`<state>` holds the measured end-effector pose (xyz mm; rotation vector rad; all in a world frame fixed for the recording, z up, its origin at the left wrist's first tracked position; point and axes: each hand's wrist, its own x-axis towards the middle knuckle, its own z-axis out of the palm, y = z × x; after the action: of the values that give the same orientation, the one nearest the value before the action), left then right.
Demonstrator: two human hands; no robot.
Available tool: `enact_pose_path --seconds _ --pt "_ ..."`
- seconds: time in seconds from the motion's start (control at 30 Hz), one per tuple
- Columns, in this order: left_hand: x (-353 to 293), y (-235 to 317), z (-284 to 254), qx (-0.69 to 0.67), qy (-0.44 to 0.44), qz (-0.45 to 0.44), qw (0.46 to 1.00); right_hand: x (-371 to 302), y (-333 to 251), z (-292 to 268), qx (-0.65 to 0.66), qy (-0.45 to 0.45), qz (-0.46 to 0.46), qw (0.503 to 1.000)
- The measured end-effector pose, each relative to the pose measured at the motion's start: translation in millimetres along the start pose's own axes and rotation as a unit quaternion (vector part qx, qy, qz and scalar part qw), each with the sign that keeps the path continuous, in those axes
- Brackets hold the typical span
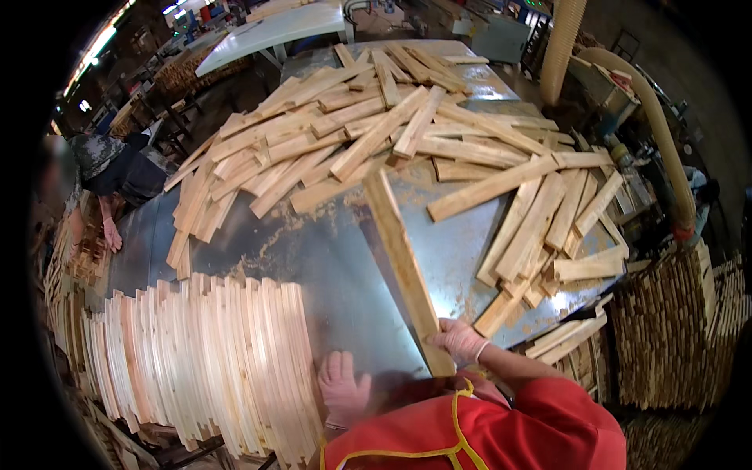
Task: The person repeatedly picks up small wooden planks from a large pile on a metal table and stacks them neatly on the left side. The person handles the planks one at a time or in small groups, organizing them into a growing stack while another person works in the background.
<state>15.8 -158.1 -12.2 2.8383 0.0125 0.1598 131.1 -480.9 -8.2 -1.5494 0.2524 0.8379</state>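
My right hand [460, 341], in a thin pale glove, grips the near end of a long wooden board [401, 266]. That board is held on its edge, slanting away across the metal tabletop [337, 298], and its far end points at the heap. My left hand [343, 385], also gloved, lies flat with its thumb apart and nothing in it. Just left of it, a row of pale wooden strips [204, 352] is packed side by side at the table's near edge.
A loose heap of boards [313, 133] spreads over the table's far half and curves down its right side [540, 219]. Stacked wood [666, 337] stands at the right. A ribbed hose [658, 117] hangs beyond it. At the far left is a co-worker's gloved hand [111, 233].
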Motion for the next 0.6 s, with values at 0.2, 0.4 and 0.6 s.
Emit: enact_pose_path --seconds 0.2,0.4,0.6 --pt "6 -2 37 0.058 -0.003 -0.011 0.998 58 -198 -32 -0.213 0.056 -0.1 0.97" --pt "12 1 41 0.123 0.016 -0.001 0.992 193 -398 -139 0.02 0.174 -0.438 0.882" --pt "10 -1 41 0.027 -0.01 -0.029 0.999 202 -247 -169 -0.737 0.085 -0.234 0.628"
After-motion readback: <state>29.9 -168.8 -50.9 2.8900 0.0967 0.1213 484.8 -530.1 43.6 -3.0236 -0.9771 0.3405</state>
